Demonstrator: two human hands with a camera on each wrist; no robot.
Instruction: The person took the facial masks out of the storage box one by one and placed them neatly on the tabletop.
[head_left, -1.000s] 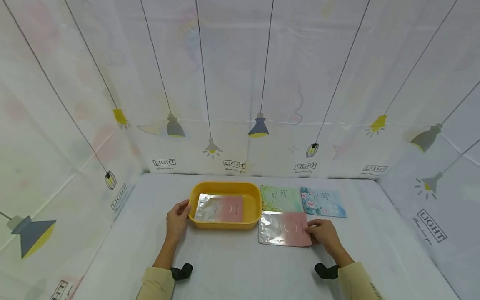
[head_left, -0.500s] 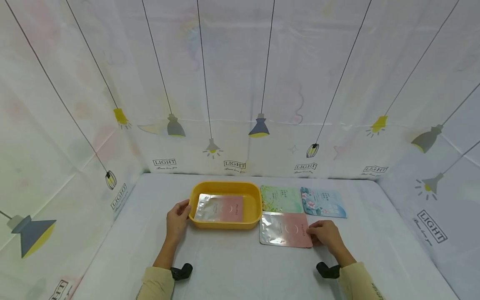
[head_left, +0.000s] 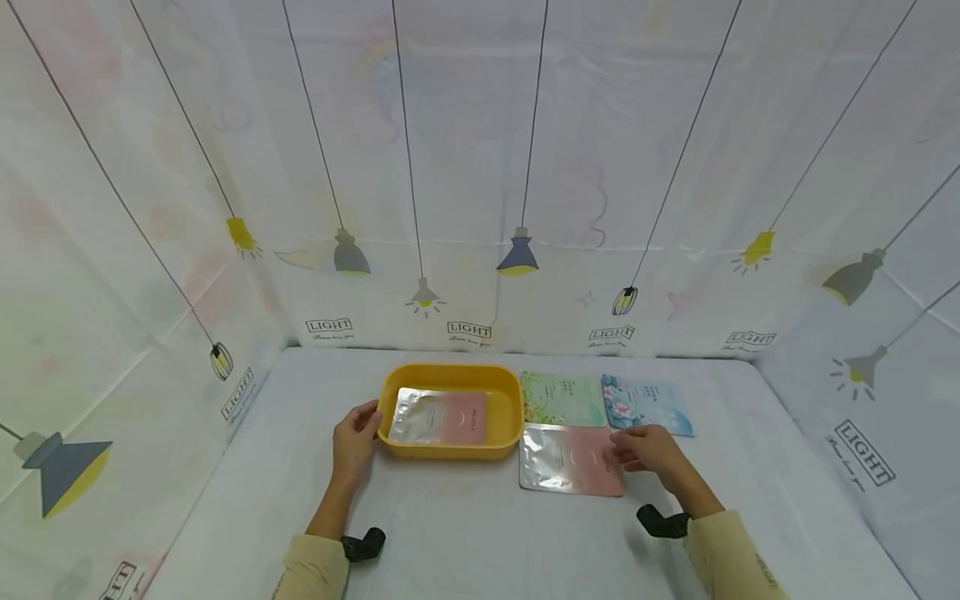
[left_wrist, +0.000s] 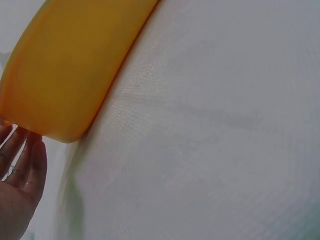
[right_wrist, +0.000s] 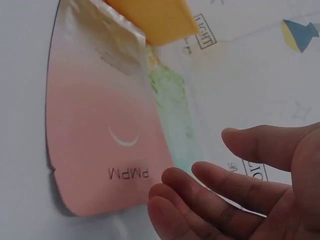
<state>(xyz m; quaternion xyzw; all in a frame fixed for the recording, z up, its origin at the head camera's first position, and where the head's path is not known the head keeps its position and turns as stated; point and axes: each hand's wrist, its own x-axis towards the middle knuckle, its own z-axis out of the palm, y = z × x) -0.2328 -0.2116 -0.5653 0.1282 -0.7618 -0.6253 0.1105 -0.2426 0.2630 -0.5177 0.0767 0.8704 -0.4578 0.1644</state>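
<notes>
At the left end of a yellow plastic tray [head_left: 453, 452], my left hand [head_left: 353, 444] touches the outer wall with its fingertips. Its fingers [left_wrist: 36, 172] look fairly straight in the left wrist view, and the thumb is hidden there. Inside the tray lies a flat pink and silver foil sachet [head_left: 438, 417]. A matching sachet [head_left: 562, 460] lies on the table to the right of the tray, and its pink end reads PMPM in the right wrist view. Over that end hovers my right hand [head_left: 651, 450], its fingers [right_wrist: 220, 202] loosely bent and thumb apart, holding nothing.
Behind the loose pink sachet lie a green floral sachet [head_left: 564, 398] and a blue floral one [head_left: 647, 405], side by side. A white cloth covers the table [head_left: 480, 533]. A curtain [head_left: 465, 167] printed with lamps rises behind and at both sides.
My right hand held the right edge of the loose pink sachet, shifting it slightly, then let go and lifted slightly up and away. The left hand and tray have stayed put.
</notes>
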